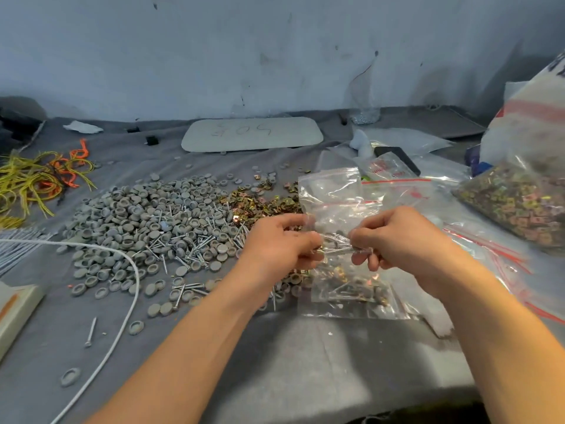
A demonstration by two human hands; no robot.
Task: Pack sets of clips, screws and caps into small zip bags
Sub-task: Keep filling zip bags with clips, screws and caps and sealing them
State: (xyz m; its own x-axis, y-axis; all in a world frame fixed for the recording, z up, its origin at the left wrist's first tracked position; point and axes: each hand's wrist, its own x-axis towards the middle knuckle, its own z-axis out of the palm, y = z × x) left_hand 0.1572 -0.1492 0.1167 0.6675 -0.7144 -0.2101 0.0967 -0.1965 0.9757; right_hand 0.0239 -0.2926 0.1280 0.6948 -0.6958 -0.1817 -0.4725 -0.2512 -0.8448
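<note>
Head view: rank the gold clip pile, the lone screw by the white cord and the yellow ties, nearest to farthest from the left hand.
1. gold clip pile, just beyond the left hand, which holds the small zip bag.
2. lone screw, well left, nearer the person.
3. yellow ties, far left, further back.

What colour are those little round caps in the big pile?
Grey: the caps show clearest in the head view.

One left hand, one right hand, one held zip bag, one cap heap, one clip heap
</note>
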